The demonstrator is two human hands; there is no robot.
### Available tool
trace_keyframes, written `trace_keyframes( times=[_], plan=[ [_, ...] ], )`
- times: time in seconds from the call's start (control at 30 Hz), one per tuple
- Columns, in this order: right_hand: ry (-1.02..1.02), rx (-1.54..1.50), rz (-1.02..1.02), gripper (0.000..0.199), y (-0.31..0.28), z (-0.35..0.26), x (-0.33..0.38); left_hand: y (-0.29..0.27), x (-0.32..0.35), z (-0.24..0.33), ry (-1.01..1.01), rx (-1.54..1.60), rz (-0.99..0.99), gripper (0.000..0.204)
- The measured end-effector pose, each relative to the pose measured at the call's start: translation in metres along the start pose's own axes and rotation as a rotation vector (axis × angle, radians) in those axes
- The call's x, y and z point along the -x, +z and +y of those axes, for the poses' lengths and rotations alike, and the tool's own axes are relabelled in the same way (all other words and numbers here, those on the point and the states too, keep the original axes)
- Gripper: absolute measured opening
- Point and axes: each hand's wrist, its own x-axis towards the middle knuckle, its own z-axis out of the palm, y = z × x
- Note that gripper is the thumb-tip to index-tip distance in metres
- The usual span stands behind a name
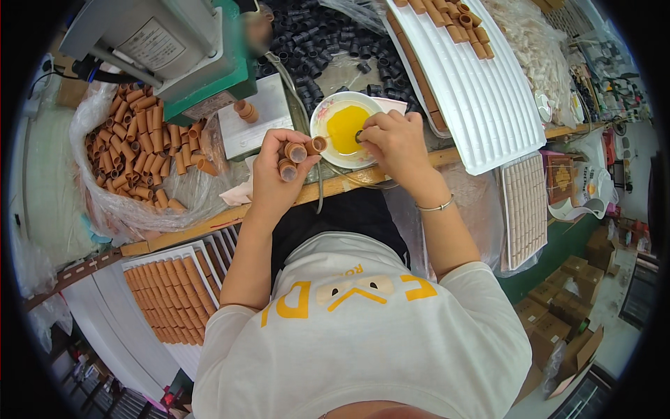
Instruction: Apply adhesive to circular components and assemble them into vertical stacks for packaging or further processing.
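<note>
My left hand [276, 167] is closed around several short brown tubes [296, 151], some with a pale inside at the end. One more brown tube [317, 144] points from its fingertips toward the bowl. The white bowl [322, 112], with a flowered rim, holds yellow liquid [345, 129]. Over the bowl's right side, my right hand [398, 143] pinches a small dark round piece [359, 136], mostly hidden by the fingers. A small stack of brown tubes [246, 112] stands on the metal plate of the green machine [209, 91] at the left.
A plastic-lined heap of brown tubes [143, 150] lies at the left. Black plastic fittings [307, 45] are piled behind the bowl. A white ridged tray [481, 105] with brown tubes is at the right. Filled trays [167, 293] sit lower left, and cardboard boxes [558, 300] lower right.
</note>
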Motion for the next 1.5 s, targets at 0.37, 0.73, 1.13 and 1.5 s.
trace_keyframes(
  times=[0.37, 0.73, 1.13, 1.5],
  plan=[
    [-0.043, -0.378, 0.175, 0.018, -0.051, 0.001, -0.018, 0.037, -0.025, 0.019, 0.061, -0.111, -0.092, 0.035],
    [0.784, 0.253, 0.118, 0.039, -0.053, 0.202, -0.086, 0.024, -0.032, 0.016, -0.009, -0.061, 0.023, 0.033],
    [0.068, -0.364, 0.002, 0.031, -0.055, -0.005, -0.057, -0.024, -0.021, 0.025, 0.038, -0.342, 0.100, 0.033],
    [-0.256, 0.039, -0.045, 0.020, -0.003, -0.075, -0.070, -0.056, -0.010, 0.050, 0.258, -0.719, -0.116, 0.032]
  ],
)
